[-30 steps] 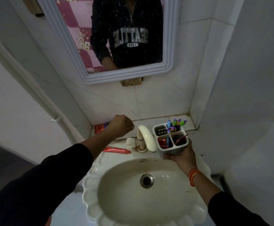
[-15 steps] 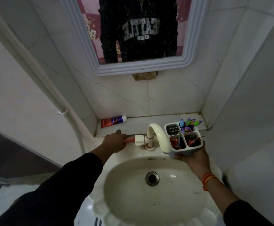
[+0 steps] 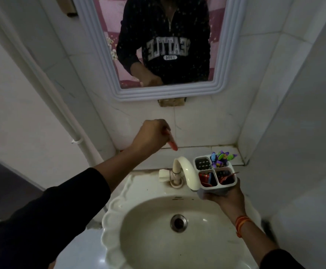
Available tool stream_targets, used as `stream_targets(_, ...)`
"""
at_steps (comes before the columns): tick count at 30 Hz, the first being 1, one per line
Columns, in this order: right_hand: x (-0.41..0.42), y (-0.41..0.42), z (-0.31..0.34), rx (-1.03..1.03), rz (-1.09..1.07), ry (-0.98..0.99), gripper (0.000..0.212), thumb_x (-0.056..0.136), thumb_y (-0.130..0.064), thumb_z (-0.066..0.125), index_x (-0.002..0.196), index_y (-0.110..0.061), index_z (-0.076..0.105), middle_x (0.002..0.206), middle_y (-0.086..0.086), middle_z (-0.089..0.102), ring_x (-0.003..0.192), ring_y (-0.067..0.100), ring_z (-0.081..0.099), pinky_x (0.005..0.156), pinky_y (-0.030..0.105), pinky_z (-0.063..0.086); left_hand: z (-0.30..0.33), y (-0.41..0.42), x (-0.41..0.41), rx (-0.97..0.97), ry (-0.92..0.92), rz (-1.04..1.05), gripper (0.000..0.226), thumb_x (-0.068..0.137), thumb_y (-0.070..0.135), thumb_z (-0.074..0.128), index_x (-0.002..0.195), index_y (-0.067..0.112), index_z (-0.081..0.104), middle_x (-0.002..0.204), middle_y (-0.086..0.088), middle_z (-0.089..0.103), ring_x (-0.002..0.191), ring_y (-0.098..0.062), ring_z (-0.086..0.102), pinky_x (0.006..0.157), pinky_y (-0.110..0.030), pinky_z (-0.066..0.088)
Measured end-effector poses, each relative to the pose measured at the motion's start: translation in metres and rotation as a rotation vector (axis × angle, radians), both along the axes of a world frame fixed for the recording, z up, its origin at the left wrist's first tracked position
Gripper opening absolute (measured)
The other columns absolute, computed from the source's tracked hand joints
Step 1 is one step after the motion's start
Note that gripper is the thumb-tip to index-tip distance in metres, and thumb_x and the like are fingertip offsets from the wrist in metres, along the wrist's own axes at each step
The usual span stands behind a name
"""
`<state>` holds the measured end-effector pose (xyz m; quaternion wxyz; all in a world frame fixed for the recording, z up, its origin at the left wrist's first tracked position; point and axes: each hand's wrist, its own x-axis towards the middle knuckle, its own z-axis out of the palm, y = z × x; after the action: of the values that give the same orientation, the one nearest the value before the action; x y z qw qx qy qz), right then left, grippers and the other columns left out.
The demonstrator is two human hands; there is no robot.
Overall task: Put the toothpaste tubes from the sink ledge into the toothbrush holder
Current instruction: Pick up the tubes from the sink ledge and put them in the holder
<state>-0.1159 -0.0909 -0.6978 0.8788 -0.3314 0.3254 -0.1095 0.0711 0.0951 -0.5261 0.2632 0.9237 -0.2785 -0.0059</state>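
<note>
Left hand [image 3: 151, 135] is gripping a red toothpaste tube [image 3: 35, 144] at frame centre | right hand [image 3: 223, 195] is cradling the toothbrush holder [image 3: 214, 174] centre-right | tube looking light, soft, squashy; pinching mid-body suits.

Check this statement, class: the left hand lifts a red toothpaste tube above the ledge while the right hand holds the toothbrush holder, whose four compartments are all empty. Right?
Not quite. The left hand does hold the red toothpaste tube above the ledge, and the right hand holds the toothbrush holder, but its compartments are not all empty: the head view shows colourful toothbrushes in the back right one and items in both front ones.
</note>
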Motion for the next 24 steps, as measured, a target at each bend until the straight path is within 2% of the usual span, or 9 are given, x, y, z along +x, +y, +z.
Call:
stream_targets(2,-0.004,0.003,0.009,-0.325,0.037,0.148,0.073,0.065,-0.021,0.095,0.127,-0.012,0.057,0.102,0.004,0.066,0.089,0.02,0.065,0.076,0.051,0.06,0.008,-0.017,-0.009,-0.017,-0.071,-0.093,0.021,0.088,0.012,0.066,0.107,0.012,0.074,0.09,-0.003,0.076,0.075,-0.012,0.072,0.076,-0.032,0.062)
stream_targets(5,0.009,-0.006,0.0,0.103,-0.007,0.137,0.095,0.052,-0.017,0.101,0.133,-0.013,0.051,0.098,-0.004,0.064,0.083,0.011,0.064,0.083,0.04,0.056,0.01,-0.044,-0.024,-0.013,-0.069,-0.201,0.021,0.091,0.013,0.064,0.109,0.009,0.075,0.087,-0.001,0.076,0.073,-0.009,0.07,0.078,-0.027,0.061)
stream_targets(8,0.002,-0.003,-0.005,0.061,0.031,0.086,0.106,0.043,-0.034,0.1,0.136,-0.01,0.055,0.119,0.017,0.066,0.105,0.035,0.064,0.082,0.064,0.057,0.001,-0.064,-0.033,0.054,-0.017,-0.31,0.021,0.09,0.012,0.065,0.107,0.009,0.078,0.091,-0.004,0.079,0.074,-0.011,0.074,0.081,-0.027,0.061)
stream_targets(12,0.006,-0.005,-0.004,0.317,-0.061,-0.012,0.063,0.085,-0.042,0.061,0.138,-0.008,0.058,0.128,0.023,0.064,0.108,0.046,0.06,0.07,0.069,0.055,-0.018,-0.076,-0.036,0.212,0.037,-0.379,0.02,0.088,0.029,0.071,0.099,0.016,0.081,0.096,0.0,0.08,0.085,-0.011,0.073,0.086,-0.03,0.058)
stream_targets(15,0.005,-0.001,-0.001,0.281,-0.042,-0.012,0.067,0.07,-0.042,0.072,0.13,-0.012,0.063,0.136,0.025,0.059,0.116,0.05,0.057,0.081,0.071,0.052,-0.018,-0.074,-0.029,0.107,0.19,-0.265,0.036,0.087,0.048,0.068,0.092,0.015,0.082,0.08,0.0,0.08,0.076,-0.011,0.074,0.075,-0.024,0.059)
stream_targets(17,0.003,-0.002,0.0,0.277,-0.018,0.005,0.089,0.052,-0.037,0.093,0.131,-0.012,0.061,0.134,0.024,0.06,0.119,0.049,0.057,0.085,0.063,0.054,-0.022,-0.066,-0.015,0.105,0.181,-0.2,0.039,0.091,0.046,0.065,0.087,0.01,0.08,0.077,-0.004,0.078,0.075,-0.015,0.074,0.074,-0.025,0.058)
stream_targets(19,0.006,-0.006,-0.003,0.263,-0.004,-0.014,0.103,0.039,-0.034,0.1,0.131,-0.013,0.06,0.134,0.022,0.059,0.119,0.047,0.057,0.083,0.062,0.055,-0.032,-0.054,0.006,0.184,0.153,-0.143,0.034,0.093,0.035,0.064,0.09,0.005,0.079,0.088,-0.009,0.079,0.085,-0.02,0.073,0.082,-0.029,0.058)
stream_targets(22,0.003,-0.003,-0.003,0.166,-0.019,-0.073,0.075,0.053,-0.028,0.094,0.121,-0.015,0.064,0.133,0.022,0.059,0.11,0.043,0.06,0.068,0.062,0.058,-0.061,-0.027,0.038,0.399,0.163,-0.028,0.03,0.094,0.022,0.058,0.115,0.006,0.072,0.119,-0.012,0.071,0.111,-0.029,0.066,0.097,-0.031,0.052)
stream_targets(24,0.003,-0.005,-0.002,0.068,-0.009,0.079,0.088,0.047,-0.032,0.101,0.123,-0.017,0.059,0.12,0.013,0.065,0.103,0.03,0.066,0.073,0.056,0.061,-0.085,-0.004,0.058,0.511,0.202,0.043,0.044,0.092,0.02,0.056,0.133,0.006,0.057,0.135,-0.017,0.059,0.122,-0.034,0.057,0.102,-0.033,0.049)
